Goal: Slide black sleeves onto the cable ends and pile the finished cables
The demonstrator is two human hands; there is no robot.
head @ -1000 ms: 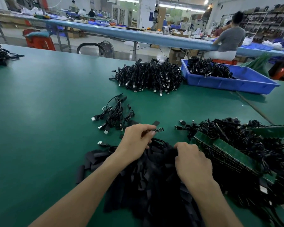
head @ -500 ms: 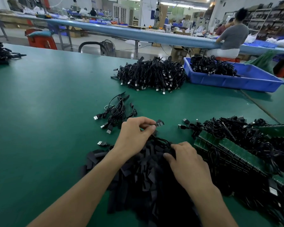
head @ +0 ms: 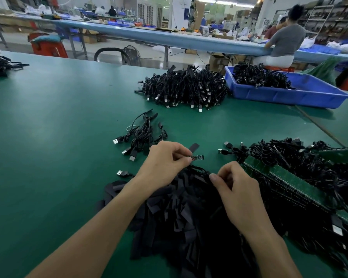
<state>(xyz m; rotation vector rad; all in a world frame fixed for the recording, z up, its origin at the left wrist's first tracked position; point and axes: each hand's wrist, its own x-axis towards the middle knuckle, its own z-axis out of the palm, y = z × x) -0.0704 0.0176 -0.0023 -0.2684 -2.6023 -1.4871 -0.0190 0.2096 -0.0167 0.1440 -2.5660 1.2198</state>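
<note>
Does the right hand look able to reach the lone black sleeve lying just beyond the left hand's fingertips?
Probably yes. The lone sleeve lies on bare table, close ahead of the right hand; only the cable end pinched by the left hand sits between them.

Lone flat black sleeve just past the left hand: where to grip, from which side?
Probably pinch the lone flat black sleeve across its long edges at mid-length, from above and the right. It lies flat, alone on the green table, tilted, and the left hand pinching the bare cable end blocks its near-left side.
</note>
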